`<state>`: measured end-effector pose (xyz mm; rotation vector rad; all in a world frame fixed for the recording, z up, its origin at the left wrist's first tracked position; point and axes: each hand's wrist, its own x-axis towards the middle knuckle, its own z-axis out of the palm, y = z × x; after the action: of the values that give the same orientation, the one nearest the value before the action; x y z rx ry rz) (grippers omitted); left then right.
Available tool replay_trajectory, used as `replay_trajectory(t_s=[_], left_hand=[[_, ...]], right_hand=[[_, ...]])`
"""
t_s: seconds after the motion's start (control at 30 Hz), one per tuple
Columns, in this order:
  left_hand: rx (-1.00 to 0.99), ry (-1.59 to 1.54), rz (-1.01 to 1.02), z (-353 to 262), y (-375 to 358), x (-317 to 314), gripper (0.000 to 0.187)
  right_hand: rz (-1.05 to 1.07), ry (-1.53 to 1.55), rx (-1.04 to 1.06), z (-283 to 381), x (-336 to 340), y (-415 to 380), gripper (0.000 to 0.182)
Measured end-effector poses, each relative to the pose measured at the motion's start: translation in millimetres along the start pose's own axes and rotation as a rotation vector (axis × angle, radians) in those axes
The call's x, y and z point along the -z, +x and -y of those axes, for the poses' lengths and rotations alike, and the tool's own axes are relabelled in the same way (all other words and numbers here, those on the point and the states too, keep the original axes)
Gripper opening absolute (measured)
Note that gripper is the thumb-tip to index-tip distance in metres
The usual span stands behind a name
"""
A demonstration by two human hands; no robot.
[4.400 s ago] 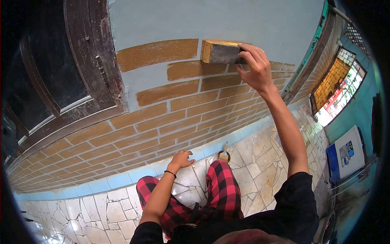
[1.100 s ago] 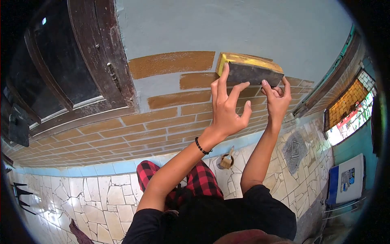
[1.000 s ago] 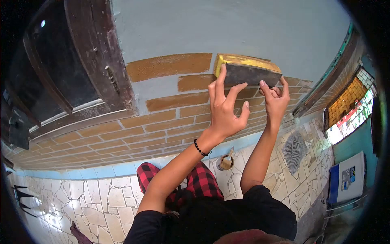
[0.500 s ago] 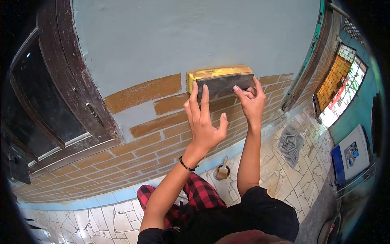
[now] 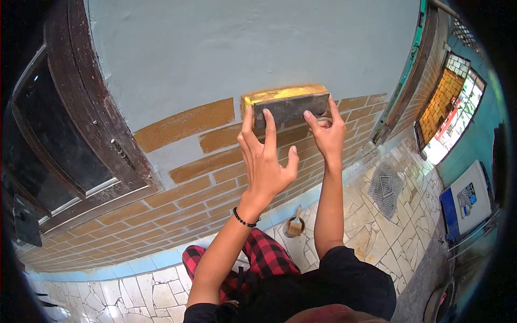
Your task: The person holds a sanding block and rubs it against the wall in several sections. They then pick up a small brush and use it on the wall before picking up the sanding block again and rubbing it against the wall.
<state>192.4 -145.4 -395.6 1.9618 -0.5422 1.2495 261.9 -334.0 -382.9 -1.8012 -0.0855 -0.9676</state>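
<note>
Both my hands press a rectangular block (image 5: 291, 107), dark on its outer face with a yellow sponge-like layer behind, flat against the grey wall (image 5: 258, 43). My left hand (image 5: 266, 161) has its fingertips on the block's left part, with the thumb stretched away from it. At the right end, my right hand (image 5: 328, 129) holds the block between thumb and fingers. Brown painted brick shapes (image 5: 186, 124) with grey lines between them lie left of the block and below it. The wall side of the block is hidden.
A brush (image 5: 295, 222) rests in a small pot (image 5: 293, 232) on the tiled floor below. A dark wooden door (image 5: 81, 107) is on the left. On the right are a metal-like mat (image 5: 386, 188) and a white and blue box (image 5: 467, 202).
The view has shifted slightly. The block and both hands appear a little further left and up in the picture, with the block still against the wall in the same grip.
</note>
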Motion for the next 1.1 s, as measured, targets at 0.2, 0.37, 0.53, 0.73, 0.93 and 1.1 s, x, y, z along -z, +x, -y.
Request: replay_trajectory(t_s=[0.2,0.37,0.53,0.73,0.93,1.1], left_hand=[[0.001,0.215,0.141,-4,-3,-2,0.1],[-0.041,0.416,0.185,-1,-8,-4,0.103],[-0.046,0.467,0.274,2,-15,-8,0.111],[-0.089,0.508,0.308,1,-8,-8,0.108],[-0.113,0.499,0.27,12,-7,-7,0.103],[-0.137,0.524,0.277,27,-10,-8,0.104]], right_hand=[[-0.219,-0.205,0.179,7,-6,-3,0.083],[-0.251,-0.06,0.317,11,-13,-6,0.055],[-0.298,-0.036,0.373,5,-23,-9,0.036],[-0.327,-0.188,0.466,2,-30,-21,0.035],[-0.229,-0.211,0.509,-9,-47,-33,0.047],[-0.145,-0.146,0.523,-25,-61,-42,0.062]])
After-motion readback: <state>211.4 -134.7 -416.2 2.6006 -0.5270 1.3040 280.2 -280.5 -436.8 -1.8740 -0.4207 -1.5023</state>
